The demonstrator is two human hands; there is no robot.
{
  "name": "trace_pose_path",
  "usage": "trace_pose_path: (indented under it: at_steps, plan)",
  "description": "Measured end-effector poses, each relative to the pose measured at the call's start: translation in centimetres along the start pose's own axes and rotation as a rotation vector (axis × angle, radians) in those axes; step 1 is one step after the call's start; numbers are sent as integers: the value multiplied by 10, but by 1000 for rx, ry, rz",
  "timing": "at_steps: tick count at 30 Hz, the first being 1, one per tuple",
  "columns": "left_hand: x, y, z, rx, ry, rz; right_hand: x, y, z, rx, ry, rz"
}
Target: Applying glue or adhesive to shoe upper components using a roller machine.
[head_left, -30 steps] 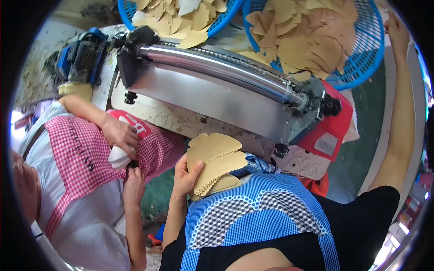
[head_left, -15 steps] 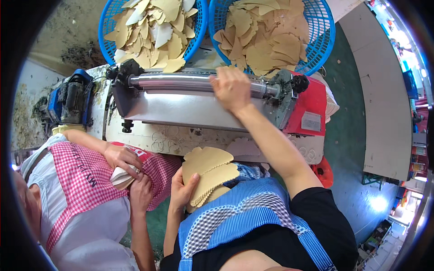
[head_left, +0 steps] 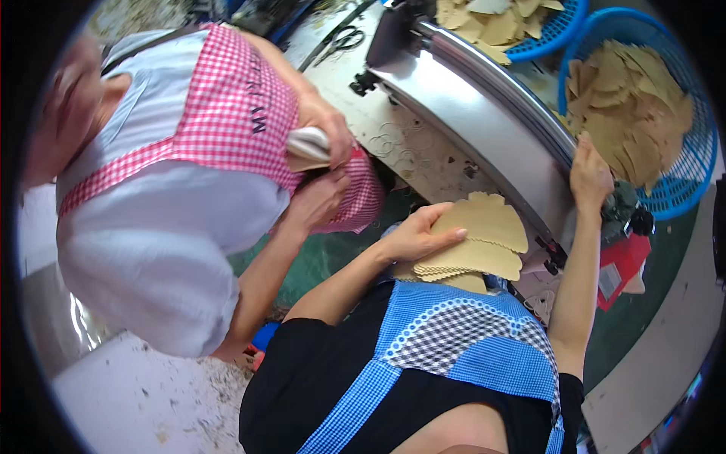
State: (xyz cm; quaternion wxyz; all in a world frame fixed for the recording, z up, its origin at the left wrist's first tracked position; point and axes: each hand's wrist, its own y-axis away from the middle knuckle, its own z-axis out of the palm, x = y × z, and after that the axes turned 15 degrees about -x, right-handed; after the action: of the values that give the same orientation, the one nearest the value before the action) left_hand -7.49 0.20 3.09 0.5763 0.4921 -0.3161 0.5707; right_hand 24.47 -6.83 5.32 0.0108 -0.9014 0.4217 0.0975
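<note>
My left hand (head_left: pixel 425 236) is closed on a stack of tan scalloped-edged sheet pieces (head_left: pixel 484 231), thumb on top, held over my lap just above the blue checked apron (head_left: pixel 454 344). My right hand (head_left: pixel 591 175) is at the right end of the metal roller (head_left: pixel 522 94) on a bench machine. Its fingers are stretched toward the roller and touch its edge; no piece shows in them. A smooth grey metal plate (head_left: pixel 473 113) slopes down from the roller toward me.
Beyond the machine stand two blue plastic baskets (head_left: pixel 675 203) (head_left: pixel 546 45) of tan pieces. At my left a co-worker in a pink checked apron (head_left: pixel 227 106) holds a folded pale piece (head_left: pixel 308 147). Scissors (head_left: pixel 344 39) and thin rings (head_left: pixel 387 140) lie on the worktable (head_left: pixel 333 79).
The view has swung left, so the machine and baskets appear tilted and farther right. My right hand has shifted toward the roller's right end. My left hand keeps the stack.
</note>
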Motion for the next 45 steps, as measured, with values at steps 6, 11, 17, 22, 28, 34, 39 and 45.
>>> trace_pose_path:
  at_steps: [6,11,17,22,28,34,39,45]
  plan:
    - [-2,11,9,-35,84,-14,-5,-14,-6,-210,-77,-72]
    - [-2,22,24,-22,36,-5,22,-59,3,-629,-273,-241]
    - [8,18,34,49,33,-17,64,-101,28,-349,82,-391]
    - [16,17,17,236,18,-69,-30,-7,-33,-169,-814,-570]
    - [17,-10,10,77,-25,-95,-26,92,-25,-967,-975,-504]
    - [1,5,10,11,-128,-75,21,126,-17,-967,-1358,74]
    - [7,-4,9,157,-58,-66,25,108,18,-717,-1881,185]
    - [23,-37,8,171,-423,-89,-6,97,-22,-678,-1396,47]
